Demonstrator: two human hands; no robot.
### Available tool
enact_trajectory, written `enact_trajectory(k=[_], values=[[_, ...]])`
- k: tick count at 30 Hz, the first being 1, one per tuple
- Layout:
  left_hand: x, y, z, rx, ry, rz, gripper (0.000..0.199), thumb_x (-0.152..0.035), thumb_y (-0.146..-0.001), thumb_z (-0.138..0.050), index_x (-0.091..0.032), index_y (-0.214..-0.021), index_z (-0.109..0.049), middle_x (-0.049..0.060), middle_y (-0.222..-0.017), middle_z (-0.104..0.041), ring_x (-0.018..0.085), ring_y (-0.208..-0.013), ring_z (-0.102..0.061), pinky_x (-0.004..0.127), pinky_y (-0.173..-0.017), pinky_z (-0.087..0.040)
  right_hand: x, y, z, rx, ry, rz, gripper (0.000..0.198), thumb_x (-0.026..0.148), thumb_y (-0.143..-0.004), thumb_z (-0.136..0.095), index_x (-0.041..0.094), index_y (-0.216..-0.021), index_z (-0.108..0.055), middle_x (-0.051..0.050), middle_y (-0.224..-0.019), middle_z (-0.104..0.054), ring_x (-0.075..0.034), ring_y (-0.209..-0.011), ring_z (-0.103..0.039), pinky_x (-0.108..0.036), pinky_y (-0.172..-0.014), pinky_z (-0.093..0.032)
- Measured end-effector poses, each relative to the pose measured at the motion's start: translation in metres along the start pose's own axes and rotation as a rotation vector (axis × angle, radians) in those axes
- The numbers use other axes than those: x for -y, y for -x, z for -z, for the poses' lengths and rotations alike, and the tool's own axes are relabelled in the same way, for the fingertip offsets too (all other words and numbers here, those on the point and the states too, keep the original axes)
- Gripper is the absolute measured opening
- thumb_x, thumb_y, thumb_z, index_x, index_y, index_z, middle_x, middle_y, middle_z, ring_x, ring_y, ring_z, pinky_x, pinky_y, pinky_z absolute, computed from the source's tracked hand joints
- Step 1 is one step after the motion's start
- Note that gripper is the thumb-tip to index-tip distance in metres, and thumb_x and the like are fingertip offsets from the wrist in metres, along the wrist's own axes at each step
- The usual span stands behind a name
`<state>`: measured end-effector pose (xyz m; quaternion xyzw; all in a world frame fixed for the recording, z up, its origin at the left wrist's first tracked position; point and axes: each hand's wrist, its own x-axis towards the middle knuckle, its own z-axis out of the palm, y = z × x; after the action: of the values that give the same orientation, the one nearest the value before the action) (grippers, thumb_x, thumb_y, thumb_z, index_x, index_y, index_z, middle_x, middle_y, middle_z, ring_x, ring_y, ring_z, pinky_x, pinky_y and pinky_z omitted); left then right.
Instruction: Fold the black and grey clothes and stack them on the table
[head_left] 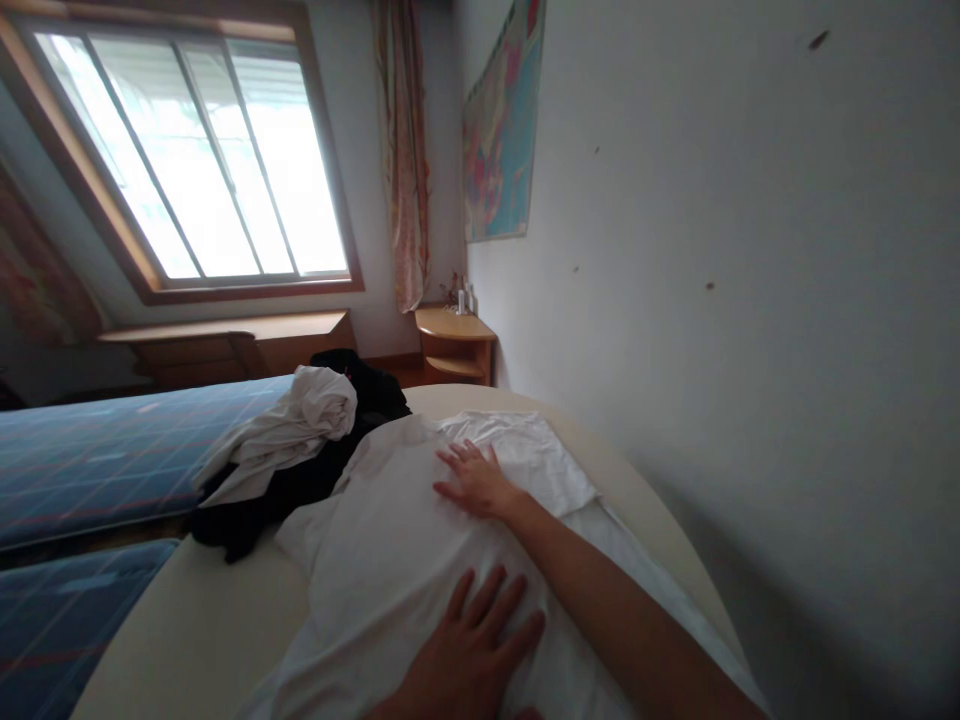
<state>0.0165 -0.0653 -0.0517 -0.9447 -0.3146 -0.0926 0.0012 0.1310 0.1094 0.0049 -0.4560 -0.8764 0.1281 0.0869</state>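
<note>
A white T-shirt [390,530] lies spread out over a round cream tabletop [202,620], its neck end away from me. Fingers spread, my right hand [474,478] rests flat on the upper part of the shirt near the far right sleeve [559,465]. Closer to me, my left hand [472,640] lies on the lower middle of the shirt with its fingers apart. Small wrinkles run through the cloth around both hands. Neither hand holds anything.
Left of the shirt, a crumpled pale garment [300,420] lies on black clothing [300,490]. Blue checked mattresses [112,460] stand beyond the table's left side. A corner shelf [457,330] is at the back, and a white wall [712,250] runs along the right.
</note>
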Motion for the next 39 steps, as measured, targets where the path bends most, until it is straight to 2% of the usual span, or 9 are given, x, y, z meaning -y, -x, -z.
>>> enact_trajectory(k=[3,7,11,17,20,22,27,33,39], values=[[0.001,-0.001,-0.005,-0.044,-0.071,-0.034,0.079,-0.065,-0.096,-0.042,-0.030,-0.160,-0.012,0.011,-0.163,-0.026,0.037,-0.147,-0.030,0.054,-0.113,-0.036,0.025,-0.013,-0.010,0.114,-0.038,0.125,0.078,0.077,-0.092,-0.027,0.034,-0.157,-0.027,-0.004,-0.167,-0.017,-0.037,-0.153,-0.006,-0.066,-0.117,0.001],[-0.001,-0.004,-0.018,-0.094,-0.184,-0.049,0.058,-0.041,-0.104,-0.039,-0.030,-0.158,-0.022,0.011,-0.158,-0.039,0.034,-0.142,-0.040,0.053,-0.110,-0.041,0.036,-0.030,-0.018,0.135,-0.050,0.063,0.081,0.080,-0.088,-0.029,0.038,-0.158,-0.023,-0.001,-0.168,-0.009,-0.040,-0.152,0.003,-0.069,-0.115,0.007],[-0.006,-0.009,-0.027,-0.125,-0.202,-0.055,0.055,-0.034,-0.104,-0.041,-0.025,-0.156,-0.029,0.013,-0.152,-0.046,0.035,-0.137,-0.047,0.053,-0.109,-0.042,0.033,-0.045,-0.023,0.129,-0.053,0.012,0.083,0.080,-0.087,-0.032,0.038,-0.158,-0.023,0.001,-0.168,-0.009,-0.042,-0.151,0.006,-0.072,-0.112,0.010],[-0.006,-0.010,0.014,-0.039,0.053,-0.034,0.041,-0.039,-0.101,-0.048,-0.028,-0.140,-0.052,0.005,-0.149,-0.053,0.031,-0.138,-0.048,0.048,-0.110,-0.045,0.027,-0.051,-0.024,0.108,-0.092,0.036,0.079,0.077,-0.089,-0.037,0.037,-0.156,-0.029,-0.001,-0.168,-0.013,-0.042,-0.152,0.002,-0.073,-0.112,0.008],[0.009,-0.007,0.046,-0.049,0.242,0.220,0.036,-0.038,-0.095,-0.053,-0.026,-0.128,-0.061,0.003,-0.148,-0.054,0.024,-0.140,-0.046,0.039,-0.114,-0.042,0.018,-0.048,-0.015,0.058,-0.168,0.080,0.069,0.070,-0.094,-0.038,0.032,-0.151,-0.041,-0.004,-0.166,-0.021,-0.037,-0.152,-0.012,-0.067,-0.117,-0.008],[0.029,-0.003,0.058,-0.074,0.191,0.454,0.040,-0.031,-0.096,-0.048,-0.024,-0.134,-0.059,0.006,-0.153,-0.048,0.025,-0.143,-0.040,0.045,-0.117,-0.037,0.008,-0.042,-0.007,-0.055,-0.165,0.080,0.057,0.059,-0.099,-0.036,0.027,-0.144,-0.051,-0.007,-0.162,-0.031,-0.031,-0.150,-0.022,-0.058,-0.119,-0.017],[0.090,0.013,0.048,0.020,-0.067,0.855,0.061,-0.047,-0.098,-0.042,-0.019,-0.152,-0.042,0.015,-0.163,-0.027,0.040,-0.149,-0.022,0.059,-0.118,-0.023,-0.026,-0.013,0.011,-0.243,-0.026,-0.142,0.052,0.047,-0.103,-0.033,0.021,-0.146,-0.049,-0.008,-0.159,-0.038,-0.027,-0.148,-0.029,-0.050,-0.120,-0.020],[0.107,0.015,0.044,0.085,-0.129,0.884,0.064,-0.054,-0.096,-0.040,-0.025,-0.154,-0.039,0.013,-0.163,-0.028,0.043,-0.148,-0.022,0.062,-0.116,-0.022,-0.075,0.034,0.014,-0.131,0.039,-0.503,0.068,0.059,-0.100,-0.030,0.021,-0.156,-0.033,-0.009,-0.164,-0.026,-0.036,-0.151,-0.018,-0.059,-0.118,-0.016],[0.095,-0.020,0.057,0.129,-0.133,0.970,0.062,-0.036,-0.091,-0.044,-0.011,-0.147,-0.046,0.021,-0.160,-0.030,0.044,-0.148,-0.024,0.063,-0.115,-0.021,-0.109,0.055,0.007,-0.130,-0.026,-0.365,0.057,0.052,-0.103,-0.030,0.023,-0.149,-0.046,-0.005,-0.162,-0.032,-0.029,-0.152,-0.019,-0.050,-0.121,-0.015]])
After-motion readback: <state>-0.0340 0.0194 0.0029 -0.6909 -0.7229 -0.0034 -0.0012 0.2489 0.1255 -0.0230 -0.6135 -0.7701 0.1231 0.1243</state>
